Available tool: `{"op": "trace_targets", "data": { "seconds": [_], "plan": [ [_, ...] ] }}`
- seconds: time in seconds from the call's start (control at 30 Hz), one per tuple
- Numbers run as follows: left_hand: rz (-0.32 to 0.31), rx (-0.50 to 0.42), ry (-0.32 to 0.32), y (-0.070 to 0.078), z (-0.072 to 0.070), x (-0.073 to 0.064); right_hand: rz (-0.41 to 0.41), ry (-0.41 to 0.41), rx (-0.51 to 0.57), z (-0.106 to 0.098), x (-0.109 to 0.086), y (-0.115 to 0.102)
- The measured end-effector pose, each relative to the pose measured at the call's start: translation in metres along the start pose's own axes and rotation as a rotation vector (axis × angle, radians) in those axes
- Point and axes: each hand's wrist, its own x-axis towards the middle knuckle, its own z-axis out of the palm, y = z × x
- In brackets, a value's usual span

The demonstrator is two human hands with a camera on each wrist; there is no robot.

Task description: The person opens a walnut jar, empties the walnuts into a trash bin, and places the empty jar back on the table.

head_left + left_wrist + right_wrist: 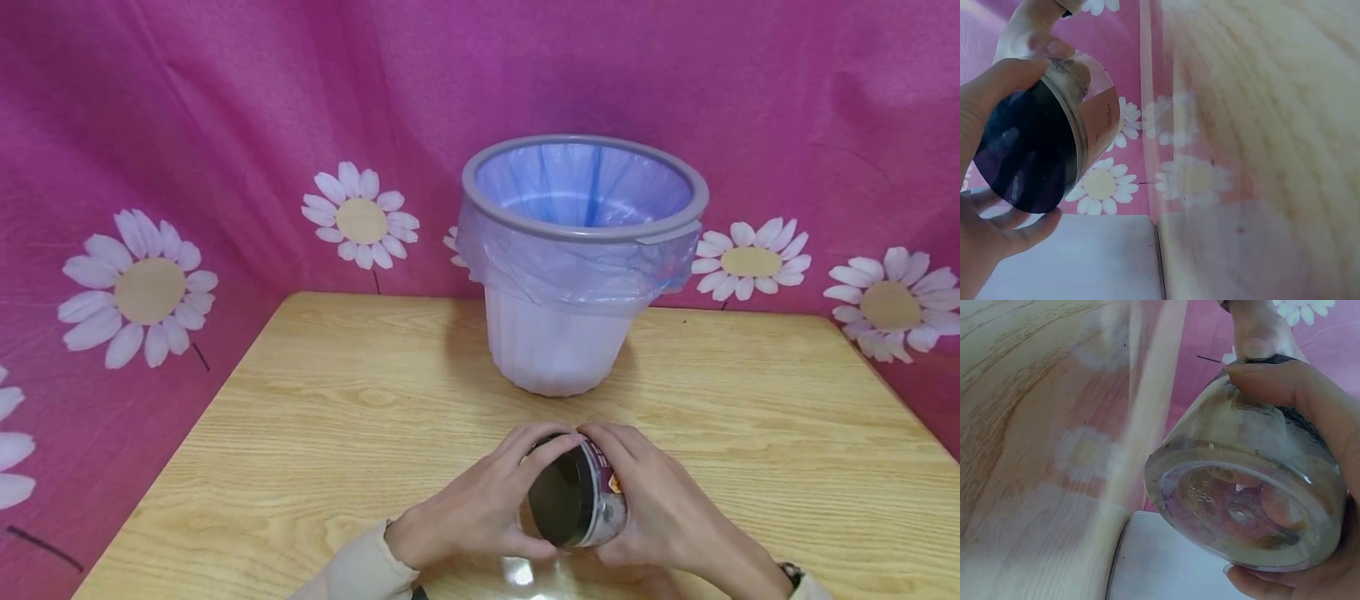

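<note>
A clear jar [611,518] with a purple label and a dark lid [558,500] is tilted on its side between my two hands, near the front of the table. My left hand [480,500] grips the lid, thumb on one side and fingers on the other. Around the jar's body curls my right hand [667,504]. In the left wrist view the lid [1029,150] faces the camera. The right wrist view shows the jar's thick see-through base [1241,512]; part of the jar wall is hidden by the fingers.
A white bin [558,342] with a grey rim and a bluish plastic liner [570,271] stands on the wooden table [337,400], beyond my hands. Pink cloth [247,100] printed with white daisies hangs behind the table and at its sides.
</note>
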Motion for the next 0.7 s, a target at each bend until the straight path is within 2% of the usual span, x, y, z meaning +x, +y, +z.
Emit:
{"op": "trace_targets", "data": {
  "seconds": [0.13, 0.33, 0.57, 0.7],
  "plan": [
    [-0.019, -0.014, 0.018, 0.0008, 0.0008, 0.0002, -0.003, 0.003, 0.001, 0.0007, 0.0003, 0.0005],
    [-0.003, -0.02, -0.023, 0.0006, 0.0007, 0.0009, -0.003, 0.0, -0.004, 0.0, 0.001, 0.0004],
    [-0.021, -0.031, 0.018, 0.0012, 0.0003, 0.0005, 0.027, -0.03, 0.0, 0.0005, -0.0001, 0.0002],
    [-0.02, -0.031, -0.001, 0.0015, 0.0005, -0.0001, 0.027, -0.031, -0.006, 0.0013, -0.0003, 0.0001]
  ]
}}
